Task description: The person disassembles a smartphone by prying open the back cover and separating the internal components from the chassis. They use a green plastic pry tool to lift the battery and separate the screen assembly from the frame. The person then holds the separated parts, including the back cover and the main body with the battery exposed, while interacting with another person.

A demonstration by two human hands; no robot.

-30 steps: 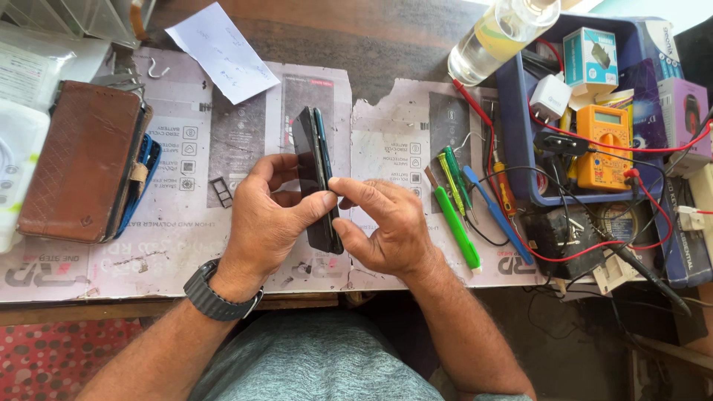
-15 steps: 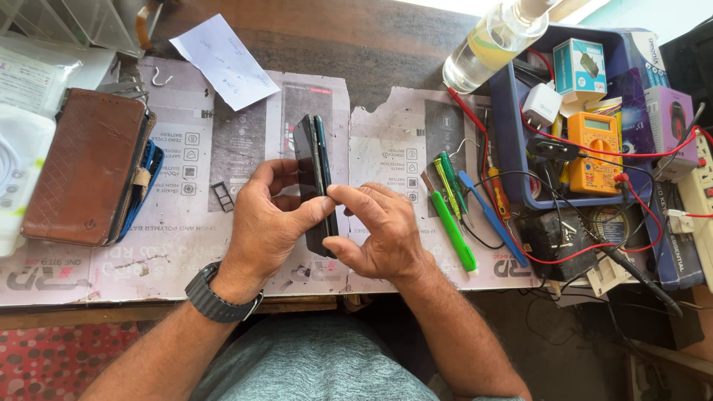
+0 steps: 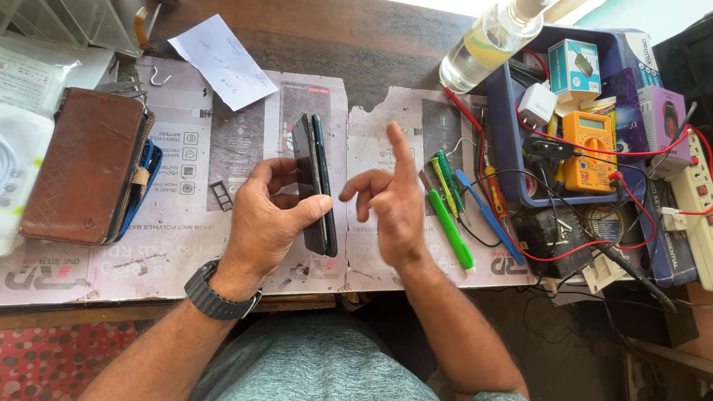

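Observation:
My left hand [image 3: 264, 219] grips a dark smartphone [image 3: 313, 182], holding it on edge above the paper-covered workbench, thumb across its lower part. A dark watch sits on that wrist. My right hand [image 3: 394, 200] hovers just right of the phone, apart from it, fingers spread and the index finger pointing up; it holds nothing. A small SIM tray [image 3: 220, 195] lies on the paper left of my left hand.
A brown leather wallet case [image 3: 82, 167] lies at left. Green and blue tools [image 3: 449, 215] lie right of my right hand. A blue tray [image 3: 512, 141] holds an orange multimeter [image 3: 588, 152], chargers and boxes. A clear bottle [image 3: 486, 41] lies at top; a power strip [image 3: 694, 204] at far right.
My right hand has lifted off the phone and moved right, its fingers now spread. My left hand still holds the phone on edge.

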